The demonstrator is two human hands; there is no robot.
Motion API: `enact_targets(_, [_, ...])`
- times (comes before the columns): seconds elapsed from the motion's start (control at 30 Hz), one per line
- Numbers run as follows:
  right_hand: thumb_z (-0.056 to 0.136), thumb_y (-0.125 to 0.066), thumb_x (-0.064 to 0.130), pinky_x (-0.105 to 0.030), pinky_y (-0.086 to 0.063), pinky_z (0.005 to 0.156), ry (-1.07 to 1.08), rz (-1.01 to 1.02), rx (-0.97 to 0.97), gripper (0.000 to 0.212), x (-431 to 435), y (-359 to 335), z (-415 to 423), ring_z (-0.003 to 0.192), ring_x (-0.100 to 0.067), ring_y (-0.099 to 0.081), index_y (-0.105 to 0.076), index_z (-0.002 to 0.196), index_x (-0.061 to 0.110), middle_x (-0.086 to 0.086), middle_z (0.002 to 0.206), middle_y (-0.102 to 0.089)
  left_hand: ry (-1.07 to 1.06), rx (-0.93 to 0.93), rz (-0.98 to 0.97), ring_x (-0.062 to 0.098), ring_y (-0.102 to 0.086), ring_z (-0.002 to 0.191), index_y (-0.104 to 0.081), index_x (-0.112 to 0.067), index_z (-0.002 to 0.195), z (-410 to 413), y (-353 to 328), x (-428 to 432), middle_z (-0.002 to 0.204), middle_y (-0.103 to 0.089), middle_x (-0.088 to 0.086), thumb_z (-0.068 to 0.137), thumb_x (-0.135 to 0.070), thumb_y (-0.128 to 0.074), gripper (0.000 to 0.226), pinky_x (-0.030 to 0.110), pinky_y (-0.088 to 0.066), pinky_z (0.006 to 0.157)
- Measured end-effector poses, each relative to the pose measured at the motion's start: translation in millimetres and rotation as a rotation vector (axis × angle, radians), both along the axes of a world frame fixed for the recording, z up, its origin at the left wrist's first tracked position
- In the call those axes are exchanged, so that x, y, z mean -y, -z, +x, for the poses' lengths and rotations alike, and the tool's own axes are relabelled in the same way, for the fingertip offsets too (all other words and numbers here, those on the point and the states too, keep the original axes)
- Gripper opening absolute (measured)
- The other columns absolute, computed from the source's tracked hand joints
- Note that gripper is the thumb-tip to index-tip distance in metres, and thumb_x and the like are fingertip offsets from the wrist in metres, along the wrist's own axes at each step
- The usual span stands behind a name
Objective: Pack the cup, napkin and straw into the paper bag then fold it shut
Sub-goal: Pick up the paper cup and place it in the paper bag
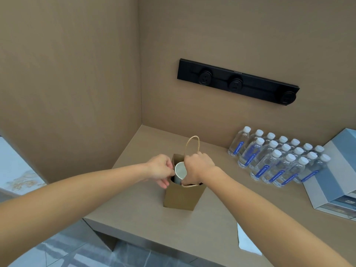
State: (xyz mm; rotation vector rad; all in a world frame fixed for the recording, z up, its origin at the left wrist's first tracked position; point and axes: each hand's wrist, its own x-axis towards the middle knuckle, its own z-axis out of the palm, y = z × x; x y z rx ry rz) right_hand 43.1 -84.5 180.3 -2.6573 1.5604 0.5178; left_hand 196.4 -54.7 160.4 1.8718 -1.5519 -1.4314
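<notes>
A small brown paper bag [181, 197] stands upright on the tan counter [146, 212], its mouth open. A white paper cup [180, 172] sits tilted in the mouth, its open top facing me. My left hand [160, 170] pinches the bag's left rim beside the cup. My right hand [198, 166] grips the bag's right rim at the base of the far twisted-paper handle [192, 145], which stands up. The near handle hangs over the front edge. No straw shows. A white sheet [247, 241], perhaps the napkin, lies at the counter's front edge under my right forearm.
Several clear water bottles [277, 160] with white caps stand in rows at the right. A grey-blue box [335, 176] lies beyond them at the far right. A black socket strip [237, 81] is fixed on the back wall. Walls enclose the counter's left and back.
</notes>
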Motion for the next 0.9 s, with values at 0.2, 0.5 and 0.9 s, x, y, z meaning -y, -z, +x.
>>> enact_targets(0.2, [0.081,-0.063,0.038,-0.032,-0.041,0.067,0.062,0.082,-0.121,0.023,1,20,17,0.096,-0.028,-0.067,-0.061,0.092,0.017,-0.004,0.106,-0.069,0.004,-0.030,0.007,0.021,-0.070,0.054,-0.052,-0.011,0.086,-5,7,4,0.081,-0.066,0.017,0.087,-0.008,-0.055,0.005,0.031,-0.059,0.049])
enact_targets(0.5, [0.096,-0.045,0.013,-0.040,-0.048,0.083,0.249,0.392,-0.136,0.032,7,56,45,0.121,-0.030,-0.058,-0.059,0.124,0.015,-0.008,0.129,-0.062,-0.011,-0.066,-0.005,0.027,-0.070,0.059,-0.052,-0.012,0.088,0,10,3,0.083,-0.066,0.018,0.088,-0.006,-0.054,0.007,0.034,-0.062,0.055])
enact_targets(0.9, [0.102,-0.039,0.009,-0.043,-0.038,0.112,0.265,0.504,-0.021,0.036,-5,48,54,0.133,-0.034,-0.047,-0.048,0.136,0.001,-0.018,0.143,-0.051,-0.005,-0.135,0.041,0.026,-0.067,0.060,-0.053,-0.008,0.099,6,16,-5,0.075,-0.063,0.012,0.088,-0.004,-0.051,0.012,0.048,-0.062,0.077])
